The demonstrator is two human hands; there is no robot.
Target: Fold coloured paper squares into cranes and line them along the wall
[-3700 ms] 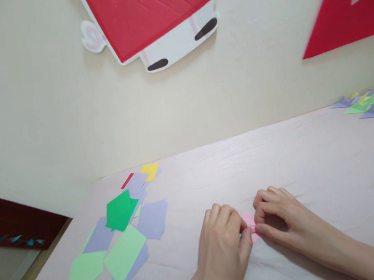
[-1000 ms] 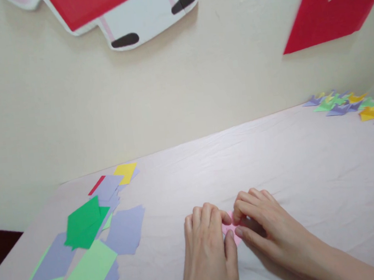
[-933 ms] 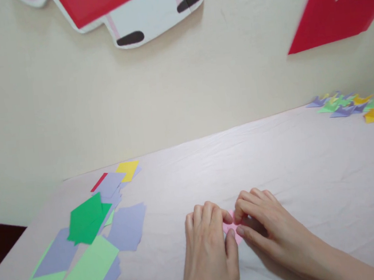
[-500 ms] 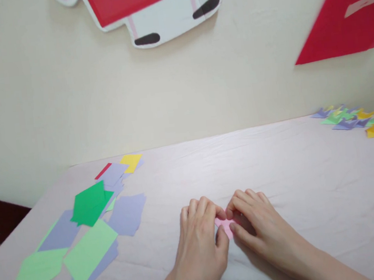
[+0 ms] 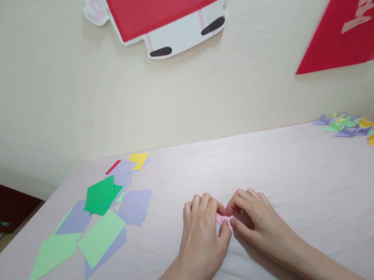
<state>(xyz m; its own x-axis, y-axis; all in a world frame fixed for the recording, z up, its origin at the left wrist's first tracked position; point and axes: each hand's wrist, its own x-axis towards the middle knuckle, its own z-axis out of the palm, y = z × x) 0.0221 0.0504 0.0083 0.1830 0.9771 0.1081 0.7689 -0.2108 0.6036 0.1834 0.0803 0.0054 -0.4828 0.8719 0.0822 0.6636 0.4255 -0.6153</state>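
Observation:
A small piece of pink paper (image 5: 223, 219) lies between my hands near the front middle of the cloth-covered table, mostly hidden by the fingers. My left hand (image 5: 205, 225) grips its left side, index finger bent over the far edge and thumb at the near edge. On the right side my right hand (image 5: 257, 217) holds it the same way, thumb and bent index finger on the paper. The tips of the two hands almost meet over it. Its folds are too covered to make out.
Loose paper sheets lie to the left: light green (image 5: 102, 238), dark green (image 5: 101, 196), purple (image 5: 136, 206) and yellow (image 5: 139, 160). Several folded paper pieces (image 5: 348, 131) stand at the far right. Behind the table (image 5: 242, 161) rises a wall with red-and-white decorations (image 5: 173, 8).
The view has shifted, so the sheets and wall decorations appear further right. Both hands stay on the pink paper; the thumbs have moved slightly up, and less of it shows.

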